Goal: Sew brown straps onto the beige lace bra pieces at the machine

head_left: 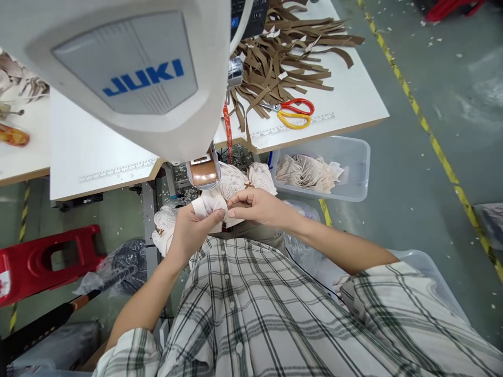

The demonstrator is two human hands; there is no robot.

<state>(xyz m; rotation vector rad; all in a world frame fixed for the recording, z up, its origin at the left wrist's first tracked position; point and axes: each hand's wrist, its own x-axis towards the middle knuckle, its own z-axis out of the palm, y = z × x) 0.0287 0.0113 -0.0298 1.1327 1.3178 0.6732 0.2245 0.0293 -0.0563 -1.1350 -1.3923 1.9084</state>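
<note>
My left hand [196, 228] pinches the edge of a pale lace garment [231, 180] just below the sewing machine's lit front end [204, 170]. Close beside it on the right is my right hand [255, 206], its thumb and fingers bent together at the same fabric; what lies between those fingertips is too small to make out. The garment has a small brown bow and spreads behind my right hand. Another pale lace piece with a bow [164, 228] hangs to the left of my left hand.
The white JUKI machine head [137, 68] covers the upper left. Brown straps [275, 68] and red-and-yellow scissors [296, 112] lie on the white table [353, 104]. A clear bin [357, 173] holds pale fabric pieces. A red stool [35, 262] stands at left.
</note>
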